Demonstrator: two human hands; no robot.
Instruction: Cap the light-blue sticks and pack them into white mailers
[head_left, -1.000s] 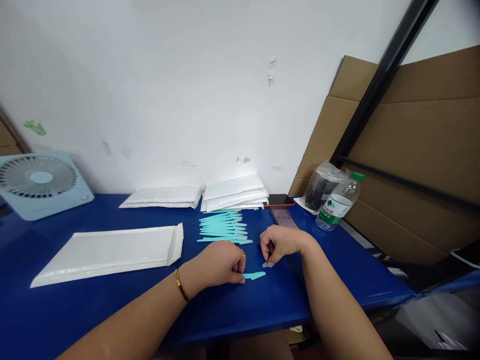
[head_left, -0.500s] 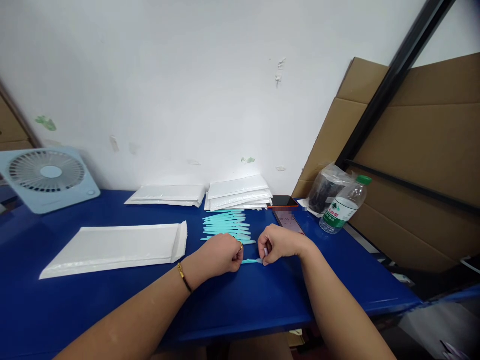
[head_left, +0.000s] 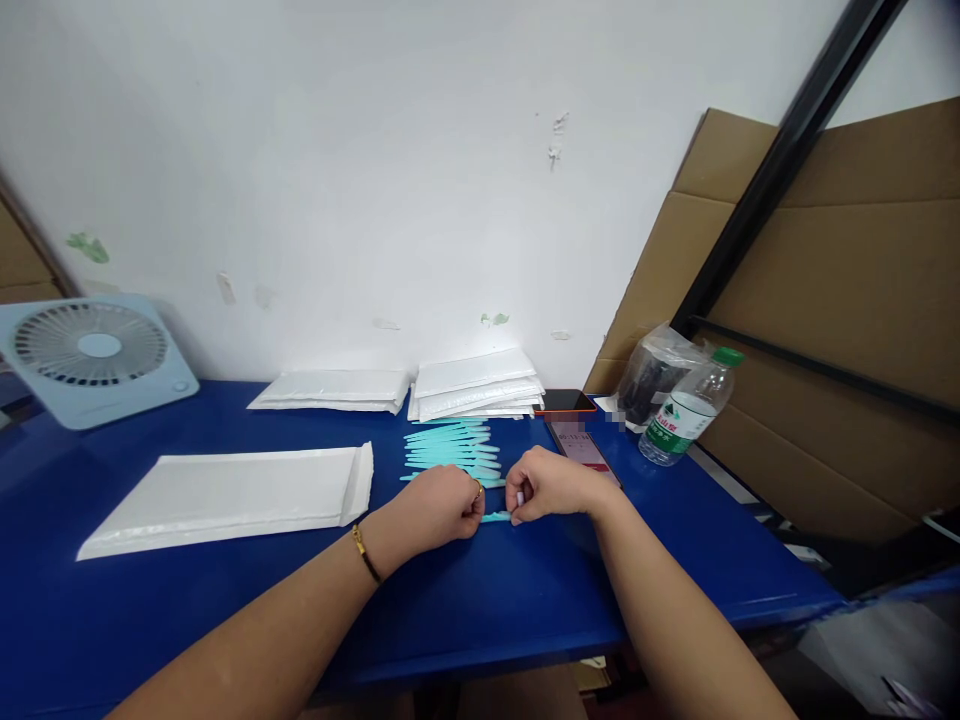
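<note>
Over the blue desk (head_left: 465, 620), we see the left hand (head_left: 442, 505) slanted inward, knuckles up, just in front of a pile of turquoise sticks (head_left: 450, 446), gripping one end of a single stick (head_left: 496, 517) held crosswise; the right hand (head_left: 553, 485), bent inward, pinches the other end.

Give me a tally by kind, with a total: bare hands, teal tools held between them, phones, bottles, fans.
Hands: 2
Teal tool: 1
Phones: 2
Bottle: 1
Fan: 1
Total: 7
</note>
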